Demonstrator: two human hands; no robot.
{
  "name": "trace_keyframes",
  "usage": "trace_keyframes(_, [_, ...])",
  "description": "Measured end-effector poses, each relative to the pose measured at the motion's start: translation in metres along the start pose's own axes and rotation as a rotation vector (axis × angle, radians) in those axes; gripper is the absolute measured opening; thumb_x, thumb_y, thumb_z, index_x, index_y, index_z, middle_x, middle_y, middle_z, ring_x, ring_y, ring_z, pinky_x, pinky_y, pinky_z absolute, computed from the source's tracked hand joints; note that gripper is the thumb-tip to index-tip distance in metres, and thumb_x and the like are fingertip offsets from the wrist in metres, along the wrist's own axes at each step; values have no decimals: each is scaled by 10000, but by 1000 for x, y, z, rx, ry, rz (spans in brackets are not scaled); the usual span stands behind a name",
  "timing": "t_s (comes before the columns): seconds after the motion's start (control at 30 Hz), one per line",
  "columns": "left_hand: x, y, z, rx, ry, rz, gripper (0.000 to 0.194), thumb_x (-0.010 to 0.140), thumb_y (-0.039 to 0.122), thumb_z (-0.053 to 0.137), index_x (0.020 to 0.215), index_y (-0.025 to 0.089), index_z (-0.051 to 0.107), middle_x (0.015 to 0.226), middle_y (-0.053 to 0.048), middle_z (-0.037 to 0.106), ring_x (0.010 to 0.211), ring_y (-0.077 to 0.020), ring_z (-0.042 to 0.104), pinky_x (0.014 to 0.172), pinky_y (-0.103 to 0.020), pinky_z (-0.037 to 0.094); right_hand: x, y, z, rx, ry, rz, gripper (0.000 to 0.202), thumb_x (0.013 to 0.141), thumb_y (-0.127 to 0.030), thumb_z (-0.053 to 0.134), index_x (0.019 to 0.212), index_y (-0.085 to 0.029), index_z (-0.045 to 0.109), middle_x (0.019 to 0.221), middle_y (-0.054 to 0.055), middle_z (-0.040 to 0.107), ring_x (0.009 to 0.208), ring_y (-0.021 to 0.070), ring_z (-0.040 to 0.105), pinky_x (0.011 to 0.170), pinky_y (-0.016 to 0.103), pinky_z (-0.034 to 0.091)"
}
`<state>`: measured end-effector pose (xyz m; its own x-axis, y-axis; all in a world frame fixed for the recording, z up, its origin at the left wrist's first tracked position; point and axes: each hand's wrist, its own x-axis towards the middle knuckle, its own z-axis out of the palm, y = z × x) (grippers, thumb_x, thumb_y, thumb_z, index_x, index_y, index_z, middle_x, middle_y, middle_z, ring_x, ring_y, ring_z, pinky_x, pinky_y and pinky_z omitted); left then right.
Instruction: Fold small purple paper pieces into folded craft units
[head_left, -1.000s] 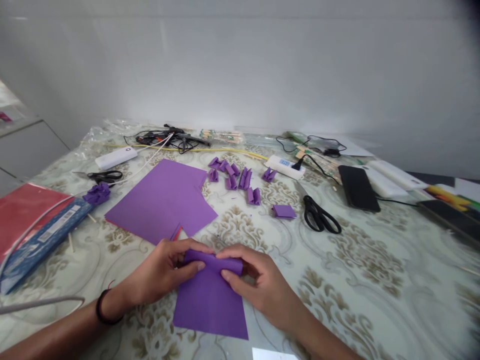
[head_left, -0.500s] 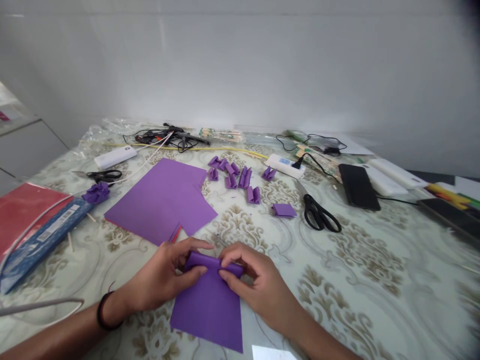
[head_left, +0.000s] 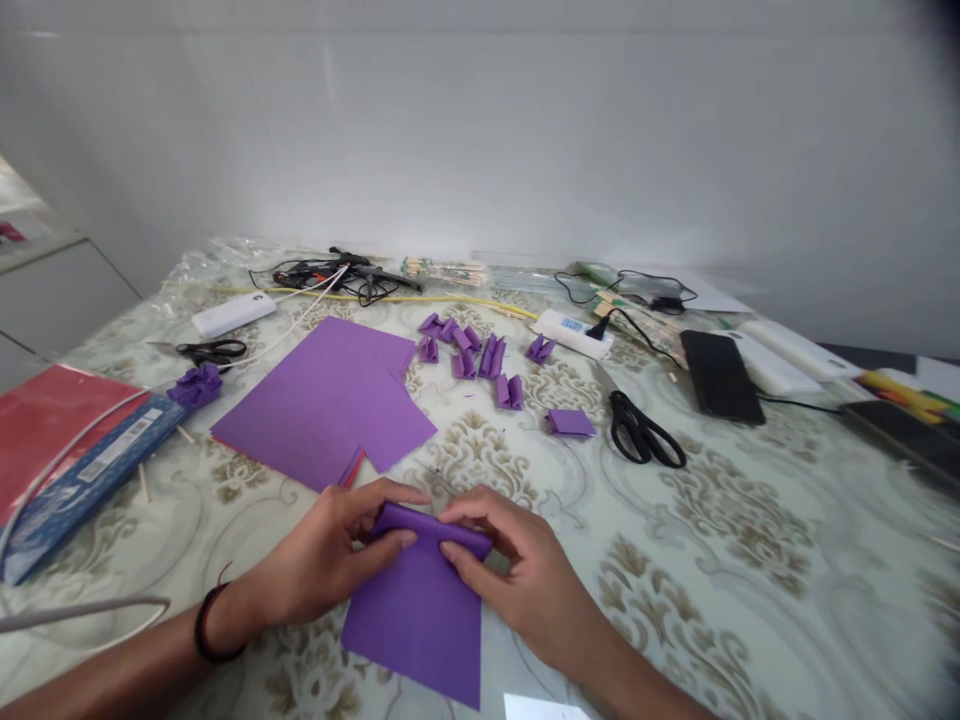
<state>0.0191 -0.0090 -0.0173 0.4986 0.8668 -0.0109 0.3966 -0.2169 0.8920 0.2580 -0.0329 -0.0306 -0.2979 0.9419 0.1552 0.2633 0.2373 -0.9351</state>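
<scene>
We have the purple sheet of paper [head_left: 416,625] at the near side of the table, between our hands, its far edge turned over into a narrow fold. Our right hand [head_left: 529,575] pinches that fold between thumb and forefinger. Our left hand [head_left: 319,555] grips its left end, thumb on the near side and other fingers curled round; the forefinger stretches past the far edge, and we cannot tell whether it touches.

To make this fold well, we would line up its two ends before pressing, since an uneven start would likely skew every turn after it. Even pressure from both thumbs, worked from the middle outward, should leave a straight crease; squeezing one end alone could twist the strip.

The sheet is plain, matte and a deep purple. The fold looks rounded rather than creased flat, and the unfolded part slants toward us, with no wrinkles that we can make out.

Just beyond our left hand lies a stack of purple paper [head_left: 322,400], some red showing at its edge. Past it sits a cluster of folded purple pieces [head_left: 492,357], with a flatter folded piece [head_left: 571,423] nearer the black-handled scissors [head_left: 641,430].
</scene>
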Motion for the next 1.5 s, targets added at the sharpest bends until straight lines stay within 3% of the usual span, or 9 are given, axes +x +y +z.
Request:
trace_keyframes(0.23, [1,-4,0,-208,-22,-57,280,1004,365,681,1263,275,742,1136,-49,777,785,-163,664,624,-227,500,0,-1,-1,-15,16,19,221,938,-220,710,1138,-299,766,1054,15,791,942,195,750,856,304,573])
trace_keyframes(0.53, [3,-4,2,-439,-35,-154,319,972,432,736,1224,238,745,938,-39,746,701,-147,627,582,-216,465,0,-2,-1,80,18,114,230,932,-268,727,1147,-303,803,1083,32,809,922,203,773,784,290,616])
trace_keyframes(0.93, [4,-1,4,-577,-60,-158,302,964,406,758,1214,251,687,884,3,699,650,-111,570,562,-187,441,0,0,-1,91,45,111,207,925,-270,735,1117,-301,804,1056,24,807,907,193,767,788,283,612])
trace_keyframes(1.33, [4,-1,5,-555,-87,-175,304,963,398,750,1217,253,668,807,26,662,590,-105,547,522,-183,402,-1,1,0,69,39,109,201,936,-272,721,1121,-297,795,1076,33,800,943,211,766,823,310,604])
trace_keyframes(1.5, [3,1,5,-514,-96,-143,328,969,406,737,1243,237,675,866,-2,693,639,-125,581,560,-205,456,-2,-1,1,75,40,96,203,937,-258,719,1118,-314,790,1066,17,795,937,201,765,824,300,600])
